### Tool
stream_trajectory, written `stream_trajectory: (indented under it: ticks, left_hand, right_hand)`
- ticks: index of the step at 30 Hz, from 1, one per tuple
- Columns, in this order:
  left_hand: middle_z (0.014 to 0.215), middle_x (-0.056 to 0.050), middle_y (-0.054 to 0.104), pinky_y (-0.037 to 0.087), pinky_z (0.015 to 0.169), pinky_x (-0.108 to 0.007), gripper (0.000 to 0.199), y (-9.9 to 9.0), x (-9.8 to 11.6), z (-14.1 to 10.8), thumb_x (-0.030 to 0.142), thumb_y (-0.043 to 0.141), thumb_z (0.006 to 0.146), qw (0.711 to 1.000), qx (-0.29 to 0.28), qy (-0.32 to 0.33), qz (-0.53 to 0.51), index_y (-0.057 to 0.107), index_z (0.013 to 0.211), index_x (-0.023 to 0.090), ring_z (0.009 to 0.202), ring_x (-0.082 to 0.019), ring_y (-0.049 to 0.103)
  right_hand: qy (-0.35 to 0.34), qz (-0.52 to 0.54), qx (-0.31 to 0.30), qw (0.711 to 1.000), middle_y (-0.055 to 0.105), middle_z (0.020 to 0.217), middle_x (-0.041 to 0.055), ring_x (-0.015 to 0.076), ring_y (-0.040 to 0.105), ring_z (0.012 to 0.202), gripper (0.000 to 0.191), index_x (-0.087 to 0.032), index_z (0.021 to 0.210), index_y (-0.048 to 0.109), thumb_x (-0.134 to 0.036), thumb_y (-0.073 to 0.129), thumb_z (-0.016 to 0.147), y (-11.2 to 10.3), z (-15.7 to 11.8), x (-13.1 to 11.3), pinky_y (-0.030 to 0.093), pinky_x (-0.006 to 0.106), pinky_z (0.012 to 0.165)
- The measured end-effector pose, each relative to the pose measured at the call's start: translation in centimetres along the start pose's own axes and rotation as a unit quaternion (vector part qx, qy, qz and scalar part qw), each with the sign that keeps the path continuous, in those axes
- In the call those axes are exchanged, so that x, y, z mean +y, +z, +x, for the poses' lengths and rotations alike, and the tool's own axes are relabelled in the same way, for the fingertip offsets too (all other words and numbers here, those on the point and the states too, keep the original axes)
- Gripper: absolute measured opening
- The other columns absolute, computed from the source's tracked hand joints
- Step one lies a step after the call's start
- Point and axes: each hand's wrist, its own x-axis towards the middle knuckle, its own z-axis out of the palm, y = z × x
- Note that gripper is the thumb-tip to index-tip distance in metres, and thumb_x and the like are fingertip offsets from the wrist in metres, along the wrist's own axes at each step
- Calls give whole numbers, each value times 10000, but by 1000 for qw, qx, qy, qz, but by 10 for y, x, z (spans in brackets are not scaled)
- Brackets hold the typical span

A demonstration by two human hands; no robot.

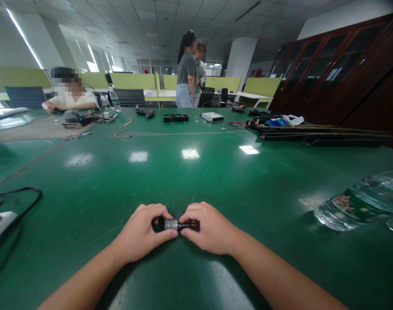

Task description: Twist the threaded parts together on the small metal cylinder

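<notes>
Low over the green table, both hands meet at a small part with a silver metal cylinder (171,224) at one end and a dark, ridged shaft (187,225) at the other. My left hand (143,230) pinches the silver cylinder between thumb and fingers. From the opposite side, my right hand (207,228) has its thumb and fingers closed round the shaft. The part lies about level, pointing left to right. Its exact kind is too small to make out, and the shaft's far end is partly hidden by my right hand.
The green table (170,181) reaches far forward. Large water bottles (354,206) lie at right; a white device (1,228) with a black cable (31,189) sits at left. Power drills (145,113), a white box (212,116) and black rails (296,133) lie farther off. Three people are beyond.
</notes>
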Motion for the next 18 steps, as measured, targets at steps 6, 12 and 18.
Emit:
stream_trajectory:
  ticks: [6, 12, 18]
  left_hand:
    - [840, 32, 676, 345, 765, -315, 232, 0, 0, 0, 433, 736, 799, 1000, -3, -2, 1, 660, 870, 225, 798, -198, 584]
    - [849, 24, 682, 350, 762, -313, 240, -1, 0, 1, 441, 734, 795, 1000, -3, -1, 7, 661, 880, 229, 802, -202, 587]
    - [861, 23, 687, 353, 769, -311, 255, -1, -2, 1, 459, 728, 802, 1000, -10, 14, 7, 658, 895, 232, 800, -195, 589]
  right_hand:
    - [-3, -5, -5, 1000, 654, 775, -14, 134, 576, 740, 117, -205, 892, 722, -196, 710, 775, -1, 0, 0, 359, 282, 737]
    - [-3, -4, -2, 1000, 644, 754, -16, 128, 571, 715, 110, -196, 866, 718, -191, 721, 757, -2, -1, 2, 370, 272, 727]
    - [-2, -9, -9, 1000, 642, 747, -18, 128, 568, 714, 114, -193, 860, 716, -211, 740, 750, -5, -2, 2, 380, 269, 731]
